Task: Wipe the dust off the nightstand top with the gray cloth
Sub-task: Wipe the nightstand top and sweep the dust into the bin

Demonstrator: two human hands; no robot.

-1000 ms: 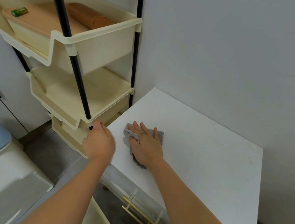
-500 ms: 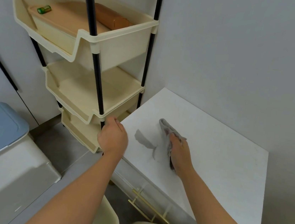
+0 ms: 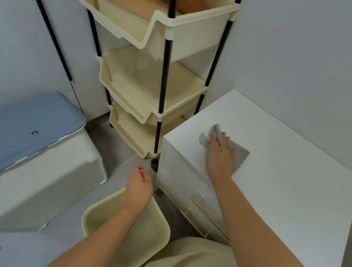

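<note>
The white nightstand top (image 3: 288,169) fills the right side of the view. A crumpled gray cloth (image 3: 240,153) lies on its near left part, close to the front edge. My right hand (image 3: 220,156) presses flat on the cloth, fingers spread toward the wall. My left hand (image 3: 139,186) hangs loose in the air below the nightstand's left corner, over the floor, fingers curled and holding nothing.
A cream tiered rack (image 3: 156,68) with black poles stands just left of the nightstand. A cream bin (image 3: 94,214) sits on the floor under my left arm. A white box with a blue lid (image 3: 25,123) stands at the left. Gold drawer handles (image 3: 207,215) face me.
My left hand has let go of the rack's pole and dropped down beside the nightstand. My right hand has gone from gripping the bunched cloth to pressing it flat. The view has pulled back.
</note>
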